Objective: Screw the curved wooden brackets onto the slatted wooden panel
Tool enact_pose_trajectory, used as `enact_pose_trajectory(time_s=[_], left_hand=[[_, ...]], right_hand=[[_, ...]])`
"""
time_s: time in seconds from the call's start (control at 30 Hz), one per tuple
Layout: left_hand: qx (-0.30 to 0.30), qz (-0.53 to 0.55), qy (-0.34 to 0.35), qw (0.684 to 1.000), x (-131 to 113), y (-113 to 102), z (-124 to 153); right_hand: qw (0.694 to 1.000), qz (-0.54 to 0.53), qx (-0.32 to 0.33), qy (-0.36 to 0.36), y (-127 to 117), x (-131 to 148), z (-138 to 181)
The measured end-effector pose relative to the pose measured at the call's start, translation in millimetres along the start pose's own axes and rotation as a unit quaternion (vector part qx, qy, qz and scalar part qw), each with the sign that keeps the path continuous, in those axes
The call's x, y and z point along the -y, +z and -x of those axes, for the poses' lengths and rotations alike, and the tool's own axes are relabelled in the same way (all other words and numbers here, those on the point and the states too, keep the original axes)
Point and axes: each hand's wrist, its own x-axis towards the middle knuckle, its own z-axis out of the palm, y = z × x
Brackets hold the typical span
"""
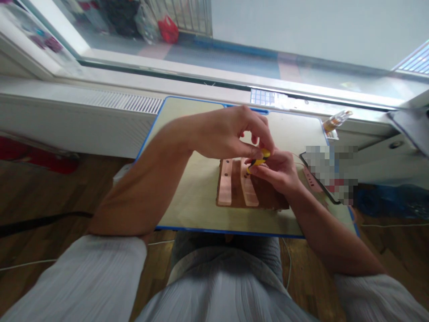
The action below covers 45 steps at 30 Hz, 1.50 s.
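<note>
Your light is daylight, coming through the large window (284,40) in front of you. The far part of the table (295,127) shines pale, almost white, while the floor (77,192) below is dim. The view is a little soft, so fine details of the yellow tool (264,155) are unclear. Toward the edges, your sleeves (83,277) look stretched; coarse squares (323,172) hide one area at right.

The left forearm (150,179) slants up from 8 o'clock, its wrist bent, the left hand (246,134) arched with fingers curled. At 4 o'clock from it, the right hand (281,172) pinches, the right forearm (331,232) stretching behind.
</note>
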Motion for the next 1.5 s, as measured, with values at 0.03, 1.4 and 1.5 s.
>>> enact_pose_trajectory(time_s=[0.03, 1.4, 1.5], left_hand=[[0.003, -0.003, 0.001, 1.0, -0.6, -0.1, 0.0], [-0.048, -0.05, -0.038, 0.997, -1.7, 7.7, -2.0], [-0.046, -0.043, -0.028, 0.998, 0.8, 6.6, -1.3]], right_hand=[[1.0, -0.007, -0.005, 0.003, 1.1, -0.5, 0.1], [0.999, -0.033, -0.017, 0.035, 3.8, 5.8, -2.9], [0.999, -0.02, -0.022, 0.025, 1.5, 7.2, -4.0]])
